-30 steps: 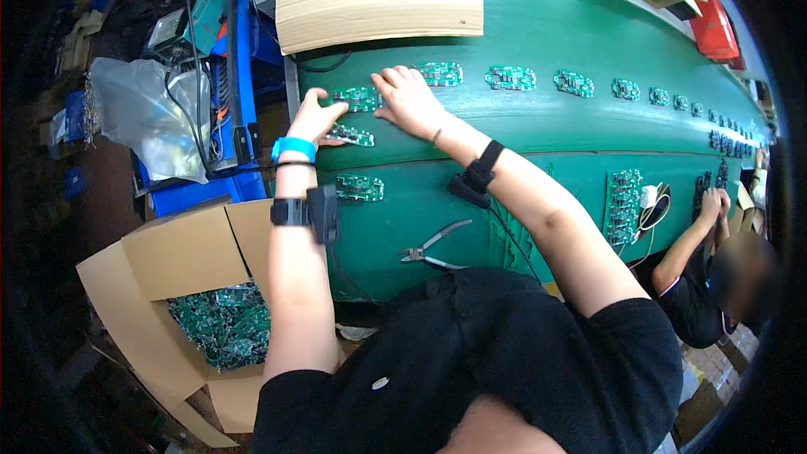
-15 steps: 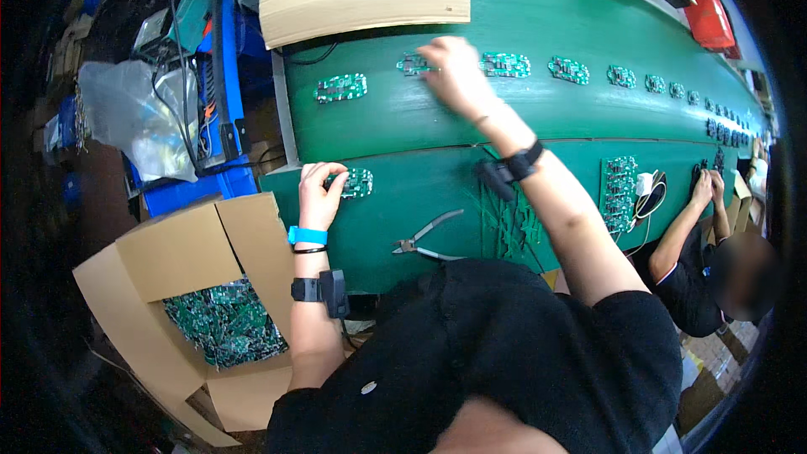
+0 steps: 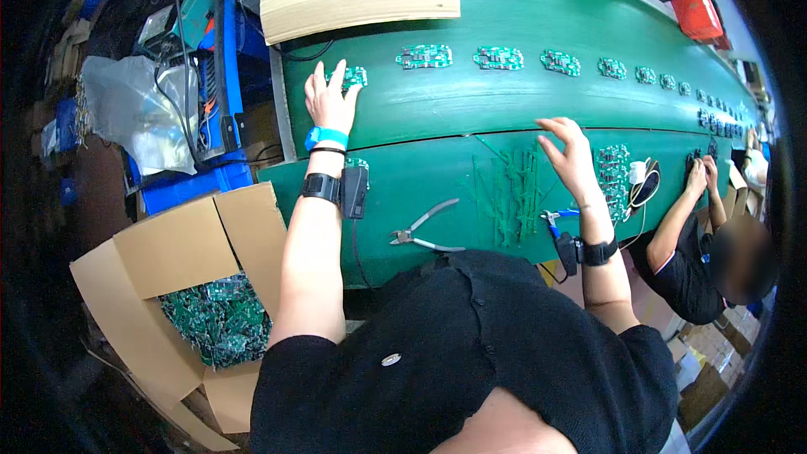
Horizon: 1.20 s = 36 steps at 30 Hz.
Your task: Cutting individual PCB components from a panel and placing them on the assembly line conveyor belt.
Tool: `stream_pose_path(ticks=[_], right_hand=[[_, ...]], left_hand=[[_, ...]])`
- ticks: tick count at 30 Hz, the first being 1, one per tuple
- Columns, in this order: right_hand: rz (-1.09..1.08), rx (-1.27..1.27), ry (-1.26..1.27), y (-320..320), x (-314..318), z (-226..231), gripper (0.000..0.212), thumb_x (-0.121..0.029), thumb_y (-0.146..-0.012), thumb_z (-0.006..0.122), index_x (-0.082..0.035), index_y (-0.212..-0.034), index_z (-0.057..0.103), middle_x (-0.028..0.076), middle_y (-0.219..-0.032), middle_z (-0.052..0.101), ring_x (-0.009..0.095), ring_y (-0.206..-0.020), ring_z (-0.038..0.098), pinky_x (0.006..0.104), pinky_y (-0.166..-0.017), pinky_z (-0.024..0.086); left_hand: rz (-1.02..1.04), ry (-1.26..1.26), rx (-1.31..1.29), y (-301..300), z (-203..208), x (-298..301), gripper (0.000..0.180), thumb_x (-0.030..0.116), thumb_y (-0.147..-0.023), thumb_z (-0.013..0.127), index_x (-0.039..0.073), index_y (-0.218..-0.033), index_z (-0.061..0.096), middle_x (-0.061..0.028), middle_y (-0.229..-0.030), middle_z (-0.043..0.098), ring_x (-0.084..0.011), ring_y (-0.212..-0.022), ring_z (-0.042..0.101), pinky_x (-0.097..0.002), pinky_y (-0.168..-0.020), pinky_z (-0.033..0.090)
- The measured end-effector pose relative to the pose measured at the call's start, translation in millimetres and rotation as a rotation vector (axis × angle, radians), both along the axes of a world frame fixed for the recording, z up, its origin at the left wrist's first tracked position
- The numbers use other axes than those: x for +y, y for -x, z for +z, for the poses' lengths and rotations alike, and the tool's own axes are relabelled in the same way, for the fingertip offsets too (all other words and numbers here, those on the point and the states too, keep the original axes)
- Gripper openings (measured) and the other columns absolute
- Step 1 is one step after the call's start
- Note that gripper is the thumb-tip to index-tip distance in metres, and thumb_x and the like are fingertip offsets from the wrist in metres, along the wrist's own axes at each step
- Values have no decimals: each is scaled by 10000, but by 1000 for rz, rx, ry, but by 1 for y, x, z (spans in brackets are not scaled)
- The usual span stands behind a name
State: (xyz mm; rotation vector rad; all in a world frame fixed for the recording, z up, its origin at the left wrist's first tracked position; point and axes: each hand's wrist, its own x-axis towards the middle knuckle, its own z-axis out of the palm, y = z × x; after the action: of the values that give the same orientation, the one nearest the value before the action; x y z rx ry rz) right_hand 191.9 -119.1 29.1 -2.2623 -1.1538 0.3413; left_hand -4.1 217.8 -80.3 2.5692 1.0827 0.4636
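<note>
My left hand (image 3: 330, 101) is over the left end of the green belt, fingers spread, at a green circuit board (image 3: 356, 77). Part of that board is hidden by the fingers, and whether they touch it I cannot tell. Under my left wrist, a second circuit board (image 3: 359, 163) lies on the near green table, half covered by the wrist device. My right hand (image 3: 572, 155) hangs open, thumb and fingers apart with nothing between them. It is between a heap of thin green strips (image 3: 513, 193) and a panel of joined circuit boards (image 3: 611, 176).
Cutting pliers (image 3: 403, 237) lie on the near table; blue-handled cutters (image 3: 551, 220) are beside my right wrist. A row of boards (image 3: 499, 58) runs along the belt (image 3: 471, 105). An open carton (image 3: 176, 244) of boards stands at left. A co-worker's hands (image 3: 700, 175) are at far right.
My left hand has left the board on the near table and moved up to the belt's leftmost board. My right hand has come off a belt board and back toward the near right.
</note>
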Motion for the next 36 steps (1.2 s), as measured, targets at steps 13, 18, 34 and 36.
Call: stream_pose_path(ticks=[13, 18, 34, 36], right_hand=[[-706, -448, 439, -18, -195, -59, 1012, -432, -517, 817, 6, -1307, 362, 236, -1218, 452, 367, -1124, 447, 409, -943, 382], [-683, -275, 540, -24, -194, -66, 1106, -457, -477, 825, -6, -1341, 301, 227, -1198, 462, 362, -1103, 465, 403, -929, 398], [7, 1553, -510, 103, -87, 27, 511, -310, -826, 594, -60, -1252, 465, 47, -1088, 580, 141, -1007, 518, 294, -832, 440], [11, 1405, -156, 105, -77, 17, 432, -313, -866, 556, -74, -1223, 511, 37, -1087, 593, 116, -998, 524, 266, -828, 437]], left_hand=[[-168, 283, -259, 22, 51, -77, 251, 187, -815, 626, 81, -1043, 626, -161, -1147, 535, -298, -1122, 468, -420, -955, 360], [-92, 839, -343, 41, 81, -152, 149, 87, -858, 575, 13, -972, 636, -76, -976, 637, -145, -903, 590, -263, -775, 472], [-13, 2037, -511, 24, 100, -267, 429, 346, -898, 526, 53, -1210, 496, -101, -1098, 585, -218, -982, 564, -333, -837, 459], [-157, 2262, -705, 29, 99, -267, 496, 421, -911, 461, 71, -1261, 451, -104, -1175, 550, -253, -1031, 549, -407, -871, 458]])
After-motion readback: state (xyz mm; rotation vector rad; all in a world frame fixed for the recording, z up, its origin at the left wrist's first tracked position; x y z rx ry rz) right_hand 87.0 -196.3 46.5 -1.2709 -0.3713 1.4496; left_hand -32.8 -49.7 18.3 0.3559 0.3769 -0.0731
